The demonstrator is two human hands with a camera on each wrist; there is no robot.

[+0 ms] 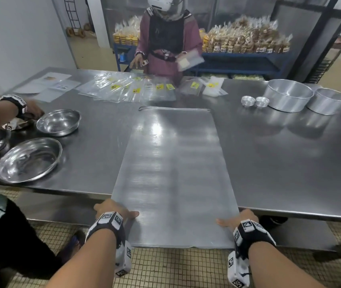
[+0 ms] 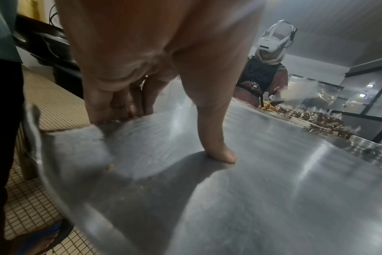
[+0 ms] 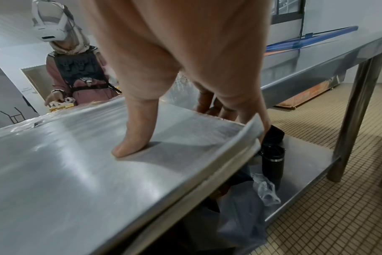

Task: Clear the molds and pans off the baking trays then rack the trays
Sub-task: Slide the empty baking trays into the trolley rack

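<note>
A long flat metal baking tray (image 1: 171,167) lies lengthwise on the steel table (image 1: 279,163), its near end overhanging the table's front edge. My left hand (image 1: 114,212) grips the tray's near left edge, thumb (image 2: 220,153) on top and fingers (image 2: 120,107) curled under the rim. My right hand (image 1: 236,218) grips the near right edge the same way, thumb (image 3: 129,148) flat on the tray (image 3: 76,163) and fingers (image 3: 246,113) wrapped below. Two round cake pans (image 1: 287,94) (image 1: 327,100) and small stacked molds (image 1: 254,100) stand at the table's far right.
Shallow steel bowls (image 1: 28,159) (image 1: 58,121) sit at the left, where another person's hand (image 1: 32,111) reaches. Plastic bags (image 1: 136,88) lie along the far edge before a person in a headset (image 1: 165,38). A lower shelf (image 3: 305,172) holds a black bottle (image 3: 273,163).
</note>
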